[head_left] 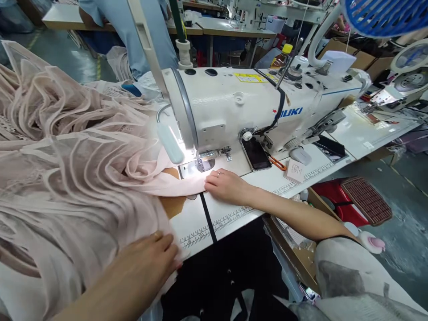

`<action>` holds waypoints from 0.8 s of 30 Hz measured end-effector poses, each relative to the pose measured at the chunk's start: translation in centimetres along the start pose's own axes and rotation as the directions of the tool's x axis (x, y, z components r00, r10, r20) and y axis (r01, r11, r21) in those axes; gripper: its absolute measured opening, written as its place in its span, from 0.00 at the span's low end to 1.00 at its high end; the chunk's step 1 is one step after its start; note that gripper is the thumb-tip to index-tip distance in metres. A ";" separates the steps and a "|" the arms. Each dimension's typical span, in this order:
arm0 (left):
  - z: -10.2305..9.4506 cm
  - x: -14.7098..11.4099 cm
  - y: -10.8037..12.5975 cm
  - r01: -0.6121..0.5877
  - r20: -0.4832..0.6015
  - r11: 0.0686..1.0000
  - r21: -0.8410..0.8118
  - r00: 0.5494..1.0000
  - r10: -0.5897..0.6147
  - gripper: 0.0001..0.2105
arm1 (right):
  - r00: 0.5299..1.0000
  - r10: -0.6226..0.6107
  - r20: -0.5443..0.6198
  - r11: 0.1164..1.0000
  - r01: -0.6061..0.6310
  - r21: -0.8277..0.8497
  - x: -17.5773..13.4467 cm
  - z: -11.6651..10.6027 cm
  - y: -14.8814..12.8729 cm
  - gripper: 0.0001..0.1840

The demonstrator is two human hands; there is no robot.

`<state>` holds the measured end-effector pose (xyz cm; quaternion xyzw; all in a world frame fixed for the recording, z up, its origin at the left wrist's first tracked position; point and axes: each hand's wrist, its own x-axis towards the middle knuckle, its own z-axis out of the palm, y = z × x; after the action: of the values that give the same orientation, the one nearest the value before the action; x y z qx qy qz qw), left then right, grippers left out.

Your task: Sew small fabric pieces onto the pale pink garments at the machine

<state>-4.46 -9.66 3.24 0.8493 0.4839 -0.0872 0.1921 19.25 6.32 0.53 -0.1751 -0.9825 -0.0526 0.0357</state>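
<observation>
1. Head view: pink cloth (110, 174) is heaped on the table (230, 207), left of the machine (217, 102); a strip (180, 185) of it passes just in front of the needle area.
2. Right hand (227, 186): fingers closed together on the strip's right end.
3. Left hand (147, 263): fingers bent, touching the cloth's near edge; cannot tell whether they grip.
4. Carton (296, 261) below the table: open, pale contents unclear.
5. Bottle (280, 60) behind the machine: amber contents, yellow cap.
</observation>
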 end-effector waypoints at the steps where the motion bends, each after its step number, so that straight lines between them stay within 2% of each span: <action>1: -0.4 -0.2 -0.1 0.015 0.079 0.999 -0.039 0.997 -0.012 0.11 | 0.999 0.035 0.010 0.999 -0.035 0.022 -0.1 0.1 0.0 0.14; 3: -1.4 0.5 -0.2 0.020 0.154 0.995 -0.100 0.988 -0.004 0.10 | 0.996 0.080 0.024 0.994 -0.082 0.079 -0.3 0.3 -0.2 0.11; 5: -2.3 2.5 -0.1 0.005 0.107 0.995 -0.103 0.994 0.006 0.10 | 0.994 0.108 0.028 0.987 -0.110 0.115 -0.4 0.7 -0.7 0.11; 7: -2.8 5.0 0.3 0.073 -0.094 0.997 0.034 0.993 -0.070 0.10 | 0.993 0.120 0.004 0.982 -0.119 0.147 -0.5 1.0 -1.1 0.11; 9: -2.9 7.3 0.7 0.042 -0.272 0.976 0.216 0.962 0.019 0.14 | 0.990 0.127 -0.055 0.971 -0.113 0.212 -0.8 1.3 -1.1 0.11; 10: -2.9 8.2 0.7 0.029 -0.311 0.949 0.313 0.948 0.074 0.16 | 0.985 0.144 -0.093 0.960 -0.116 0.254 -1.0 1.3 -0.9 0.11; 12: -2.9 9.2 0.6 0.006 -0.317 0.883 0.469 0.935 0.162 0.19 | 0.960 0.224 -0.169 0.934 -0.162 0.319 -1.9 1.2 0.0 0.12; 14: -3.1 9.6 0.3 0.010 -0.306 0.847 0.531 0.935 0.181 0.20 | 0.896 0.377 -0.235 0.896 -0.289 0.337 -3.3 0.6 1.4 0.13; 15: -3.3 9.6 0.1 0.011 -0.312 0.852 0.523 0.933 0.179 0.20 | 0.841 0.473 -0.262 0.863 -0.382 0.331 -4.2 0.3 2.1 0.14; 17: -3.5 9.8 -0.3 0.001 -0.338 0.889 0.457 0.925 0.172 0.20 | 0.695 0.648 -0.312 0.761 -0.578 0.293 -6.0 -0.3 3.4 0.13; 19: -3.5 10.0 -0.7 -0.004 -0.379 0.926 0.379 0.912 0.159 0.19 | 0.567 0.751 -0.338 0.652 -0.719 0.243 -7.5 -0.4 4.1 0.14; 20: -3.4 10.1 -0.9 -0.005 -0.396 0.936 0.353 0.905 0.154 0.18 | 0.531 0.776 -0.340 0.615 -0.756 0.222 -8.1 -0.2 4.3 0.17; 21: -3.2 10.3 -1.1 -0.004 -0.411 0.940 0.341 0.899 0.153 0.17 | 0.515 0.788 -0.337 0.596 -0.776 0.207 -8.5 0.1 4.4 0.21; 24: -2.3 10.6 -1.8 -0.006 -0.447 0.933 0.359 0.877 0.177 0.16 | 0.513 0.787 -0.343 0.593 -0.784 0.187 -9.0 1.5 4.5 0.23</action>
<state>-0.66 0.51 1.40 0.8873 0.4515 0.0477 -0.0806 29.19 7.62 -1.38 -0.5851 -0.7686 -0.0607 0.2513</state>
